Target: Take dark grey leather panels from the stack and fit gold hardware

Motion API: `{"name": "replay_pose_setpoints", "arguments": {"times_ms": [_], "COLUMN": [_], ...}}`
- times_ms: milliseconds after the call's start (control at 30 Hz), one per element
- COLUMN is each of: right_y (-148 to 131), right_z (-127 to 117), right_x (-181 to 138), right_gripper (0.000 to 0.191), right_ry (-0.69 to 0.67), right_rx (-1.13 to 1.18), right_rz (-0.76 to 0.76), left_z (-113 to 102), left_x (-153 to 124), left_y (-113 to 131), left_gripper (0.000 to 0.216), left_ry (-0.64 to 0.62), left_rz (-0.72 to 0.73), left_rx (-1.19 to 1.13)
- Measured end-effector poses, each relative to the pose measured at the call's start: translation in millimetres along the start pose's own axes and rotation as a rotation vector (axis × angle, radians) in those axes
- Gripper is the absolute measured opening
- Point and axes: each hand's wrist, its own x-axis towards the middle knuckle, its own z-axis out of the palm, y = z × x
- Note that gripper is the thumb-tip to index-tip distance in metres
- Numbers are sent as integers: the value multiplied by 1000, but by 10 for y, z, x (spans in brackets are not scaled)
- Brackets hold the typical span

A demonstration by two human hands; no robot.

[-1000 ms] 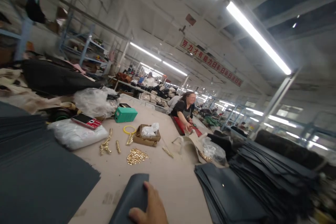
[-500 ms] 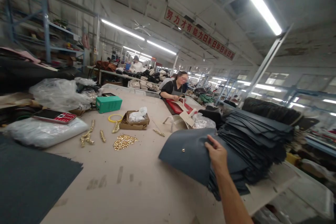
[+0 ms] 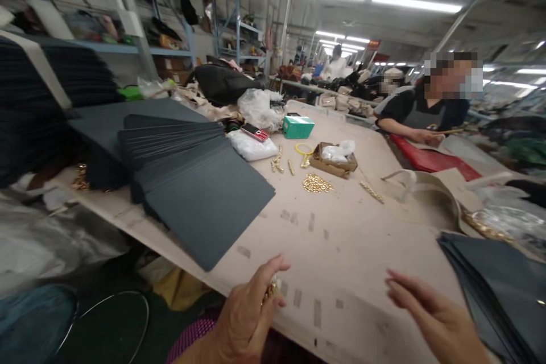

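Near the fanned stack of dark grey leather panels (image 3: 187, 182) on the beige tabletop (image 3: 341, 250), my left hand (image 3: 247, 318) pinches small gold hardware (image 3: 269, 291), my right hand (image 3: 435, 318) hovering empty; I'd best seat it squarely.

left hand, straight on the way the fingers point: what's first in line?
Likely bare table: the left hand, with small gold hardware in its fingers, points up-right over the beige worktable. Beyond lies a loose gold fittings pile; depth unclear.
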Motion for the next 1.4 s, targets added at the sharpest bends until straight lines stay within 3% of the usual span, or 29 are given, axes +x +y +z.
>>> {"name": "replay_pose_setpoints", "arguments": {"times_ms": [67,133,233,300,433,633,867,1100,1267,1333,1400], "right_y": [-491,-927,-1340,-1465,-1584,-1774,-1745,-1823,-1874,-1881,-1908], "right_z": [579,1001,1349,1474,1635,1731,1841,1989,2054,2148,2314], "right_x": [-135,-246,-343,-367,-376,-345,-341,-362,-228,-95,52], "right_gripper": [38,29,22,19,17,22,20,18,19,20,20], "right_ry": [-257,-406,-551,-613,-585,-468,-446,-342,-552,-536,-497], "right_rx": [123,159,180,184,151,96,6,-15,202,213,150], "right_rz": [-66,-226,-428,-460,-469,-579,-533,-600,-456,-421,-500], "left_z": [-45,-94,-161,-198,-272,-352,-327,-365,-531,-634,-723], "left_x": [-2,-19,-66,-88,-77,-16,17,-26,-55,-103,-205], "left_y": [-37,-73,-130,-173,-243,-301,-404,-469,-420,-397,-406], "left_gripper": [52,52,49,49,58,53,54,60,60,56,45], "left_ry": [13,9,46,102,140,148,164,176,257,304,332], "left_rz": [153,230,244,293,332,291,240,202,-46,-163,-282], "left_rx": [79,190,324,362,357,390,328,329,286,205,48]}}
